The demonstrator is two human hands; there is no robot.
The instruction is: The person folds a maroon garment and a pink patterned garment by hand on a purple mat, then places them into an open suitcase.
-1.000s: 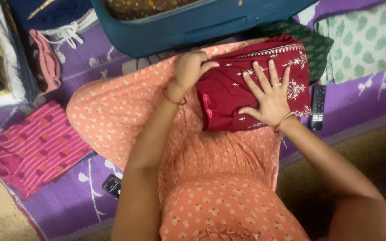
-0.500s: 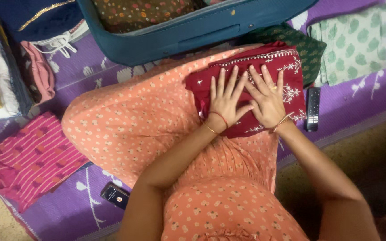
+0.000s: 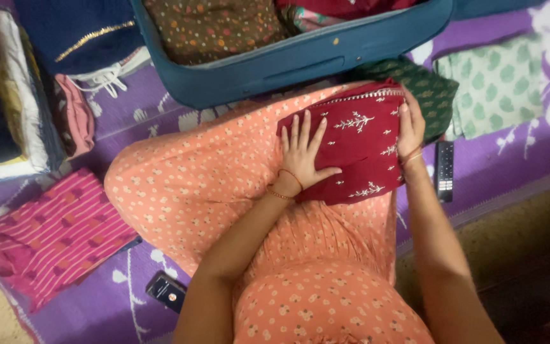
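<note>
Maroon garment (image 3: 358,143), folded, sits on your lap just short of the blue suitcase (image 3: 288,60). It's smaller than a second ago: another fold is in and both hands have shifted. Your left hand (image 3: 303,156) lies flat, fingers spread, pressing its left edge; your right hand (image 3: 410,127) now curls round the right edge, gripping it. Remote (image 3: 444,171) lies just beside on the purple mat (image 3: 122,111); phone (image 3: 165,292) near your knee.

The open blue suitcase (image 3: 300,60) walls off the far side, its rim just beyond the folded maroon garment (image 3: 358,143). A dark green cloth (image 3: 431,89) and black remote (image 3: 444,171) crowd the right. Bare purple mat (image 3: 109,114) lies free between the suitcase and pink striped cloth (image 3: 52,232).
</note>
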